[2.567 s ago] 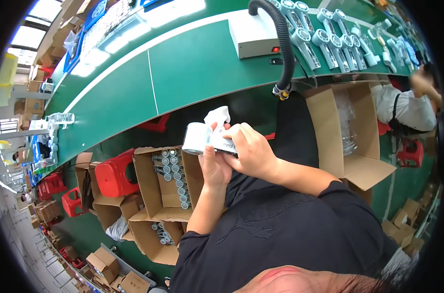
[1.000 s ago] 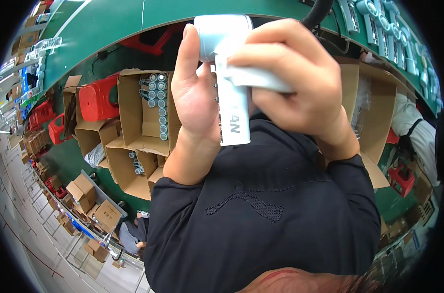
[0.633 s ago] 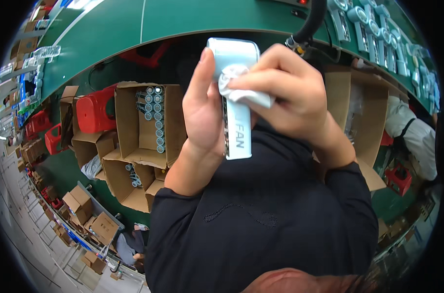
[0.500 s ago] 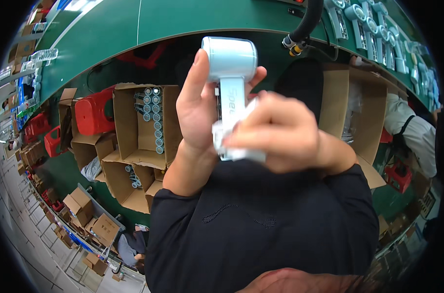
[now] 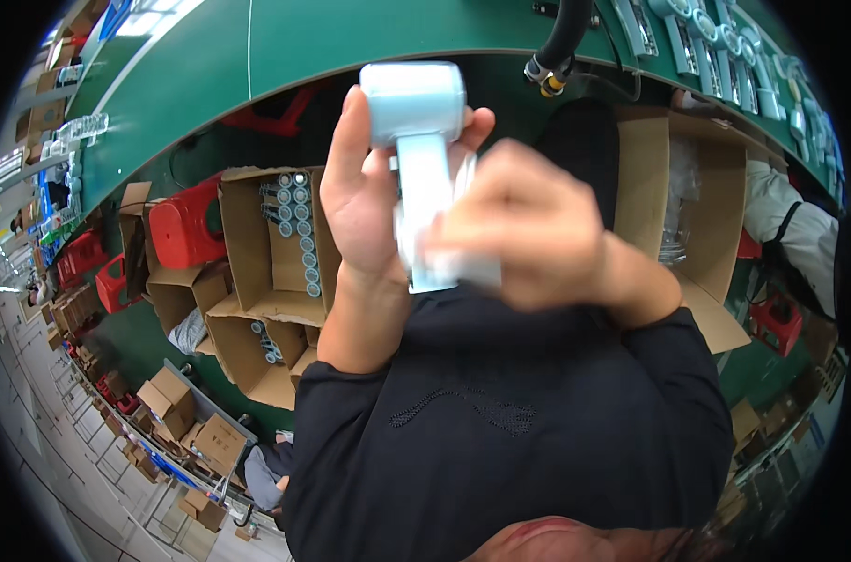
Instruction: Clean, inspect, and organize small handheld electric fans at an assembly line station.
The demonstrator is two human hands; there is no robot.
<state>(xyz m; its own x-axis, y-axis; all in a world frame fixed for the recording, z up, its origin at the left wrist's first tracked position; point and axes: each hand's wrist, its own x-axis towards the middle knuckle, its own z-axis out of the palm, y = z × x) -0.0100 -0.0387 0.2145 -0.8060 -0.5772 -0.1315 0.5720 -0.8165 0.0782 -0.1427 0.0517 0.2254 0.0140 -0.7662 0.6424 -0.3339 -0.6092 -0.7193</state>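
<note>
Below the bench's near edge, your left hand cups the fan, likely light, slick; grip its handle. Right hand, blurred, pinches cloth.

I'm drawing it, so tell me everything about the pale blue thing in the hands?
The pale blue thing has a fat, rounded, shiny head, like plastic, and a narrow straight handle pointing toward the black shirt. The left hand cradles it in the air; the blurred right hand holds a white cloth against the handle.
</note>
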